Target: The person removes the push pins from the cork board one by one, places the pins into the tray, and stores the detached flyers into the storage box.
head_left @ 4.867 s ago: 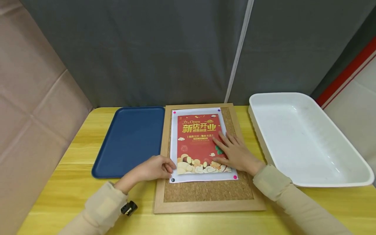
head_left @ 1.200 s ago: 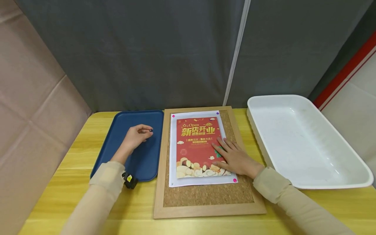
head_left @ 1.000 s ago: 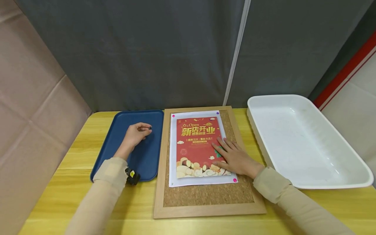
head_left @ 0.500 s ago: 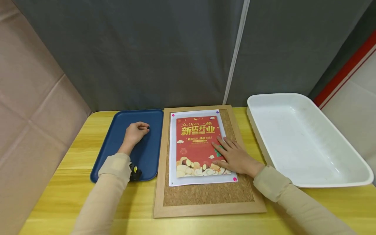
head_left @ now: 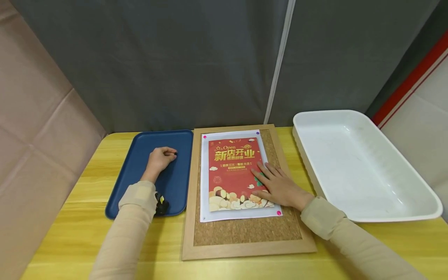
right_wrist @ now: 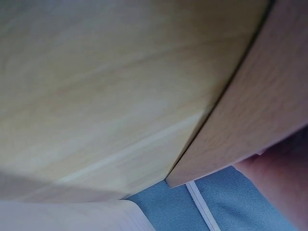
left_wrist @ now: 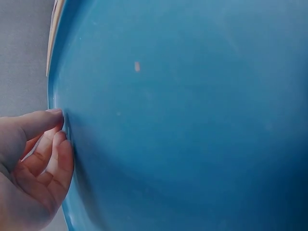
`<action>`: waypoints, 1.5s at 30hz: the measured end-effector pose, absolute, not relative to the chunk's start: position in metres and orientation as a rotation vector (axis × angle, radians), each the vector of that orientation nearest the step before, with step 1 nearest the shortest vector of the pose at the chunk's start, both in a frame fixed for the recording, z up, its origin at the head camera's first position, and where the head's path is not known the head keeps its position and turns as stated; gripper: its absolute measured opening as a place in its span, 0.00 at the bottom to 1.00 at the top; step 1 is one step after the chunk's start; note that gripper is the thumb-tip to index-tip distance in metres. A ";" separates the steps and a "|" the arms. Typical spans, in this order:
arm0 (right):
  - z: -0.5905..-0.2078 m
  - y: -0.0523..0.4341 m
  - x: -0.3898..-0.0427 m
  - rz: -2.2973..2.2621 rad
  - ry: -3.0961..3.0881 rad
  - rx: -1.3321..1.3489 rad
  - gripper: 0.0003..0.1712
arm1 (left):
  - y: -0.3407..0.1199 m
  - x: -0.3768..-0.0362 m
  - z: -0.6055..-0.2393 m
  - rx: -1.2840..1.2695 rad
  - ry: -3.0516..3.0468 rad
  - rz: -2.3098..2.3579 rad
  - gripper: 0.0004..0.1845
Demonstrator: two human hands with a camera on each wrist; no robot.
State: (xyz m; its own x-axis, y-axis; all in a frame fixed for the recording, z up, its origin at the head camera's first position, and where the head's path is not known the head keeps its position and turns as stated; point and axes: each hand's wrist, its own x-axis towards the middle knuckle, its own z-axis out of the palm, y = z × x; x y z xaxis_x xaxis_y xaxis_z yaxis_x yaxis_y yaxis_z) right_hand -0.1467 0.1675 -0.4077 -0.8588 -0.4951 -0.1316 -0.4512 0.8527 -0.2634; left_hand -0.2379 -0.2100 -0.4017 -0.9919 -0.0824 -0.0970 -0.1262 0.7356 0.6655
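Over the blue tray [head_left: 171, 190], my left hand [head_left: 159, 159] pinches a small black pushpin [head_left: 175, 154] between thumb and fingers. In the left wrist view the fingertips stand at the tray's rim, and the pin is hidden. My right hand [head_left: 281, 188] rests with spread fingers on the lower right of a red poster [head_left: 231, 179]. That poster lies on a white sheet [head_left: 241, 215] on a wood-framed corkboard [head_left: 245, 233]. Pink pushpins hold the sheet's upper left [head_left: 204, 137] and lower right [head_left: 279, 212] corners; a purple pushpin [head_left: 258, 133] holds the upper right. A small mark shows at its lower left corner.
A deep white tub [head_left: 364, 167] stands on the wooden table [head_left: 80, 202] right of the corkboard. A grey curtain [head_left: 157, 70] rises behind the table. A black wrist device [head_left: 161, 205] sits by the left cuff.
The black pushpin, earlier in the sheet's lower left corner, is now in my left hand, which has moved left over the blue tray. The right hand has stayed on the poster.
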 end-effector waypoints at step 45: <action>-0.410 0.167 -0.148 -0.343 2.839 -0.718 0.46 | -0.188 -0.253 -0.391 -0.187 2.815 1.314 0.18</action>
